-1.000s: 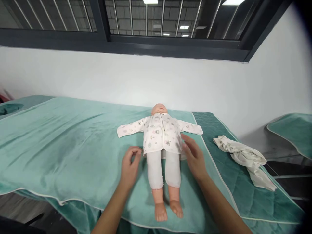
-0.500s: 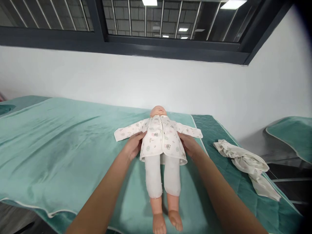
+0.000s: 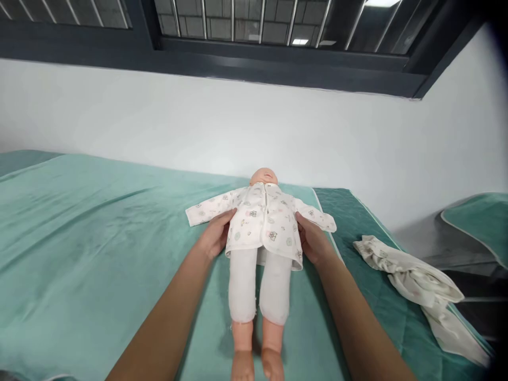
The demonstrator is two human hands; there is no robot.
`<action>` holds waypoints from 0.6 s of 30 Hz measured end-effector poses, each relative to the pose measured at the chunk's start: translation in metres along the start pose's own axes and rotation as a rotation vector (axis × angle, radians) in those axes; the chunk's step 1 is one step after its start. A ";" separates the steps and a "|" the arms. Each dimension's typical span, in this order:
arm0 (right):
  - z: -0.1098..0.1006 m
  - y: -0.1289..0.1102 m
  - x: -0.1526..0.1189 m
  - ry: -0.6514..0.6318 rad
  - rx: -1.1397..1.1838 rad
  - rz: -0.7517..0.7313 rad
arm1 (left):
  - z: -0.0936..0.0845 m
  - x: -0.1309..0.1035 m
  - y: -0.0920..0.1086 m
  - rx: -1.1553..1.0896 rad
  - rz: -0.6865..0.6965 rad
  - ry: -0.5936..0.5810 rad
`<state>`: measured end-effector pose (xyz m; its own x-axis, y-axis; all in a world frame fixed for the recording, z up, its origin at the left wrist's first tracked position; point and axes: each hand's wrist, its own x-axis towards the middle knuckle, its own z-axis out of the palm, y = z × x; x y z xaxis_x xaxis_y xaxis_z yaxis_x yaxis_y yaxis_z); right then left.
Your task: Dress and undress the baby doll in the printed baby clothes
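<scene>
A baby doll lies on its back, head toward the wall and bare feet toward me. It wears a white printed jacket, closed down the front, with both sleeves spread sideways; its legs are white and soft-looking. My left hand grips the doll's left-of-view side just under the sleeve, thumb on the jacket and fingers tucked behind. On the opposite side my right hand does the same, its fingers partly hidden by the jacket.
A green sheet covers the bed under the doll. On the darker quilted mat at right lies a crumpled white garment. Behind stands a white wall below a dark-framed barred window. Another green cover is at far right.
The doll has turned slightly in my hands, its head shifting right and its feet left. Both hands keep their places at its sides. The camera view has also shifted a little.
</scene>
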<state>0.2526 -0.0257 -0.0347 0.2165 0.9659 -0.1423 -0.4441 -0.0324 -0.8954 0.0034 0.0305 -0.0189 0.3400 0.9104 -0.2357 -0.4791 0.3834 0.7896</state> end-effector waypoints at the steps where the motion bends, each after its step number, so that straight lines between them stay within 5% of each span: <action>1: -0.003 0.000 0.001 0.004 0.012 0.014 | -0.002 0.000 0.001 -0.023 -0.026 0.026; 4: -0.011 -0.002 0.005 0.008 0.041 0.078 | -0.003 -0.001 0.006 -0.095 -0.056 0.092; 12: -0.012 -0.004 0.006 -0.004 0.087 0.123 | -0.002 0.000 0.009 -0.173 -0.058 0.048; 18: -0.017 -0.003 0.003 0.013 0.092 0.110 | -0.018 0.002 0.016 -0.295 0.105 0.163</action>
<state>0.2698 -0.0268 -0.0396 0.1732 0.9542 -0.2438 -0.5434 -0.1138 -0.8317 -0.0181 0.0418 -0.0166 0.1544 0.9509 -0.2681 -0.7256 0.2933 0.6225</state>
